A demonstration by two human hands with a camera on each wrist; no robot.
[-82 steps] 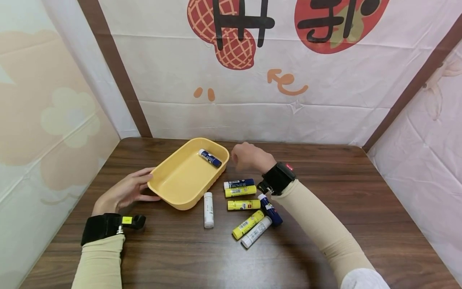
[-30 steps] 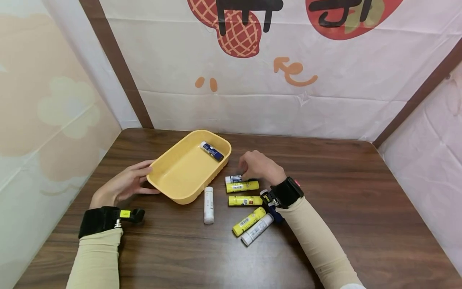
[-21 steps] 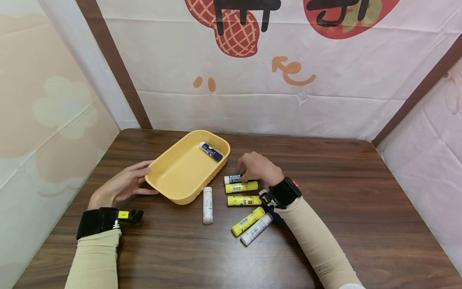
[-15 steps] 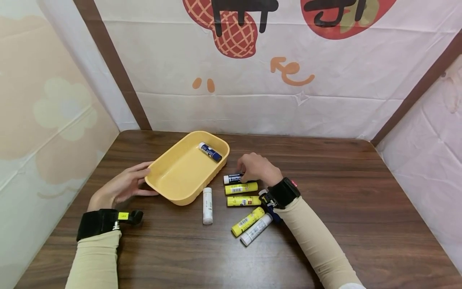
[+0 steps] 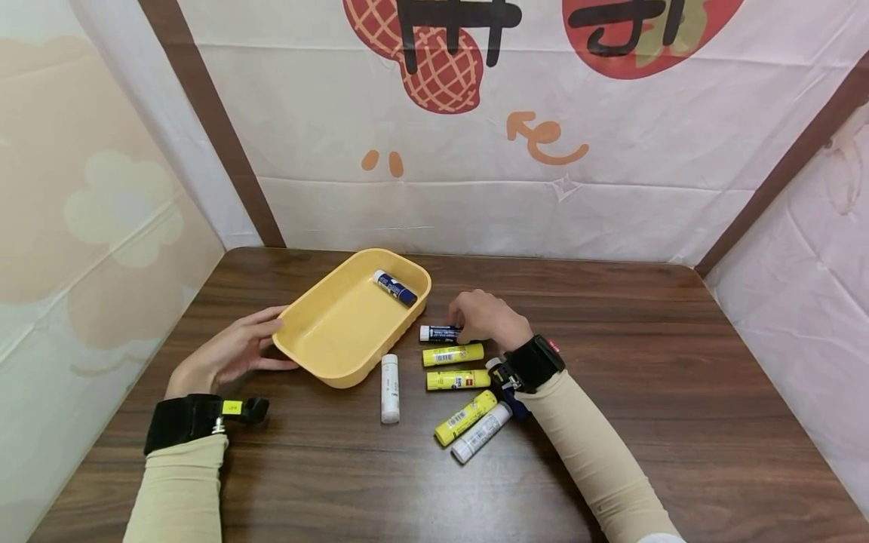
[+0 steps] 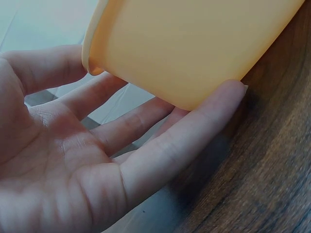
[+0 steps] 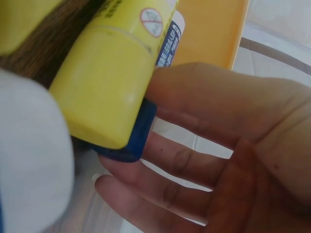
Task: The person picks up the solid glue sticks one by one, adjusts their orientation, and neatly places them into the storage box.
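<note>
Right hand [image 5: 485, 320], frame centre: has come down from beside the yellow tray [image 5: 319, 358] since earlier frames; fingers now pinch the blue glue stick [image 5: 440, 332] lying on the table, suggesting pick-up; left hand [image 5: 227, 353], relaxed fingers flat against the tray's left wall; one blue stick [image 5: 395, 288] already inside.

We see a smooth matt yellow plastic tray [image 5: 319, 354], glossy plastic glue sticks [image 5: 453, 354], and a dark wood-grain worktop [image 5: 645, 392].

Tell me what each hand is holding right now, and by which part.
The right hand pinches the blue glue stick at its blue end, on the table. The left hand holds nothing; its straight fingers rest against the yellow tray's near-left corner.
</note>
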